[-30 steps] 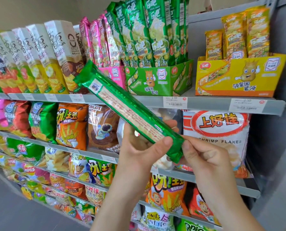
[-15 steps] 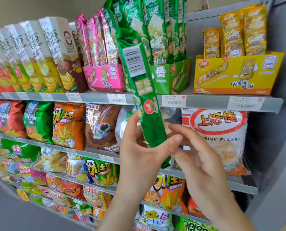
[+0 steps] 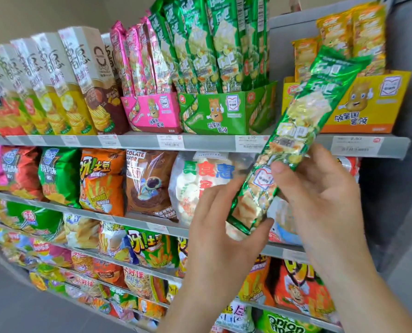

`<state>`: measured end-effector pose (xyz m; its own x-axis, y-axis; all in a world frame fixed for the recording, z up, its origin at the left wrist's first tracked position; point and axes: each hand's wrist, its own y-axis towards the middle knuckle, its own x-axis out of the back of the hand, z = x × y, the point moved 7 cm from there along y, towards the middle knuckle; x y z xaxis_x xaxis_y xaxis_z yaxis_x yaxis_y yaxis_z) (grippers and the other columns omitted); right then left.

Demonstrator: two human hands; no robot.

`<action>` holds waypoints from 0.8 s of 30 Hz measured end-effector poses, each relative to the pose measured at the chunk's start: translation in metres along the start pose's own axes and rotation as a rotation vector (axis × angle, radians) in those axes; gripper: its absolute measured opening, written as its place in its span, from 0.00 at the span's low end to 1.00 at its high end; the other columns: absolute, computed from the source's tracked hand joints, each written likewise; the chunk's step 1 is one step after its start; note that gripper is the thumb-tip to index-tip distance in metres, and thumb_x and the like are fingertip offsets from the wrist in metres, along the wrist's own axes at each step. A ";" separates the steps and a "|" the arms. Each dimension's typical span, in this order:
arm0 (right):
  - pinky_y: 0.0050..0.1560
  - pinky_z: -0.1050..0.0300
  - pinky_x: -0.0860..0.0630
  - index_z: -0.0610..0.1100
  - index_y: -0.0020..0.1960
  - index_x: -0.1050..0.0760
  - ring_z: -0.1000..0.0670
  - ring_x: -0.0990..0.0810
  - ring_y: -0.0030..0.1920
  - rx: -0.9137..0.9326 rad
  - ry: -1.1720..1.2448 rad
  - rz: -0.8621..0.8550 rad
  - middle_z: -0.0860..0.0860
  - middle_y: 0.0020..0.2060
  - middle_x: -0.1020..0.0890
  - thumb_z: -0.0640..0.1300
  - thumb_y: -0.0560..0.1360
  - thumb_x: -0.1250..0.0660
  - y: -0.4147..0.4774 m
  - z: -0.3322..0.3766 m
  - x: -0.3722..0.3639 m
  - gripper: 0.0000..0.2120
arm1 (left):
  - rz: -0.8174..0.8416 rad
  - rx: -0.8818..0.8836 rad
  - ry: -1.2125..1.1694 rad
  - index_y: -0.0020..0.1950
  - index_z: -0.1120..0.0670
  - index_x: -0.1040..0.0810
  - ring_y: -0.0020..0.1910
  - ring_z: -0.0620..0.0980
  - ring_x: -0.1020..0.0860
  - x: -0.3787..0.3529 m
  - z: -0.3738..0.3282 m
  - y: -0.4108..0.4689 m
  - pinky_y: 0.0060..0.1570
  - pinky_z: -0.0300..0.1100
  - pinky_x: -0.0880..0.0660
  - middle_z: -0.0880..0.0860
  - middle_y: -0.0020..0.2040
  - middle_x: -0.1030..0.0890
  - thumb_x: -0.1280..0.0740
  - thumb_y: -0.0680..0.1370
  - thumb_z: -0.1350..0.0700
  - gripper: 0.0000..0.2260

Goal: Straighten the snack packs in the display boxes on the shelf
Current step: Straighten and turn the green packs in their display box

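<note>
Both hands hold one long green snack pack (image 3: 296, 131) in front of the shelf, its printed front facing me and its top leaning up to the right. My left hand (image 3: 224, 227) grips its bottom end, thumb across the lower edge. My right hand (image 3: 320, 193) grips its middle, thumb on the front. Behind on the top shelf stand a green display box (image 3: 226, 114) full of upright green packs, a pink display box (image 3: 152, 114) with pink packs, and a yellow display box (image 3: 368, 109) with a few yellow packs.
Tall carton snack boxes (image 3: 85, 78) line the top shelf to the left. Lower shelves carry several bags of chips. The top shelf's front edge (image 3: 200, 141) bears price tags. A grey side panel (image 3: 411, 164) closes the shelf on the right.
The green pack swung from leaning left with its back showing, through upright, to leaning right with its front showing. Both hands shifted right and my right hand took hold of its middle.
</note>
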<state>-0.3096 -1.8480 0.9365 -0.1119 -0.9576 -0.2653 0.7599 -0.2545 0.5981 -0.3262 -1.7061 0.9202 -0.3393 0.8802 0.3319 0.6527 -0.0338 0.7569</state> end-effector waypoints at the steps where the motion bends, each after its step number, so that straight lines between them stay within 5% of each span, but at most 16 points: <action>1: 0.48 0.61 0.21 0.44 0.61 0.23 0.54 0.16 0.50 -0.023 0.025 0.006 0.51 0.51 0.15 0.42 0.74 0.32 0.003 -0.002 0.001 0.15 | -0.001 -0.001 -0.015 0.66 0.47 0.26 0.55 0.38 0.24 0.001 0.000 -0.001 0.53 0.30 0.29 0.44 0.55 0.24 0.24 0.68 0.52 0.27; 5: 0.53 0.55 0.21 0.44 0.62 0.23 0.52 0.17 0.54 -0.052 0.024 0.006 0.50 0.53 0.15 0.43 0.76 0.35 0.011 -0.006 0.006 0.15 | 0.002 0.041 -0.181 0.63 0.51 0.22 0.57 0.47 0.22 0.003 0.001 -0.004 0.53 0.44 0.22 0.48 0.56 0.22 0.24 0.66 0.47 0.26; 11: 0.54 0.47 0.25 0.49 0.69 0.27 0.51 0.22 0.49 -0.040 -0.032 -0.055 0.39 0.47 0.18 0.52 0.77 0.35 0.019 -0.008 0.008 0.21 | -0.082 -0.030 -0.338 0.45 0.48 0.18 0.43 0.45 0.19 0.013 -0.002 -0.004 0.43 0.41 0.21 0.44 0.44 0.19 0.27 0.70 0.56 0.06; 13: 0.61 0.43 0.26 0.49 0.69 0.26 0.50 0.19 0.56 -0.043 -0.013 -0.049 0.46 0.49 0.15 0.53 0.77 0.35 0.018 -0.009 0.005 0.21 | -0.080 -0.062 -0.301 0.45 0.49 0.20 0.44 0.46 0.20 0.013 -0.004 -0.003 0.43 0.43 0.22 0.44 0.44 0.19 0.29 0.71 0.58 0.06; 16: 0.69 0.37 0.32 0.50 0.73 0.31 0.48 0.25 0.67 -0.179 0.112 0.007 0.52 0.65 0.22 0.59 0.73 0.32 0.014 -0.020 -0.002 0.30 | -0.085 -0.112 -0.262 0.44 0.51 0.21 0.47 0.45 0.20 0.013 -0.005 -0.001 0.45 0.44 0.23 0.42 0.45 0.20 0.31 0.72 0.61 0.06; 19: 0.68 0.37 0.31 0.58 0.74 0.35 0.48 0.24 0.67 -0.180 0.132 0.107 0.53 0.66 0.22 0.55 0.77 0.34 0.005 -0.019 -0.014 0.26 | -0.092 -0.139 -0.237 0.44 0.50 0.21 0.48 0.43 0.19 0.013 -0.005 0.001 0.46 0.41 0.22 0.41 0.46 0.19 0.31 0.72 0.61 0.06; 24: 0.68 0.47 0.29 0.66 0.71 0.36 0.56 0.26 0.67 -0.004 -0.010 -0.049 0.59 0.66 0.24 0.57 0.77 0.37 0.004 -0.004 -0.008 0.23 | -0.068 -0.064 -0.326 0.45 0.48 0.18 0.47 0.45 0.18 0.002 -0.001 -0.002 0.43 0.36 0.22 0.43 0.46 0.18 0.30 0.72 0.57 0.05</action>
<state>-0.3027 -1.8409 0.9378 -0.1553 -0.9453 -0.2870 0.7561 -0.3007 0.5813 -0.3285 -1.7051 0.9202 -0.1398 0.9861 0.0899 0.5884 0.0097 0.8085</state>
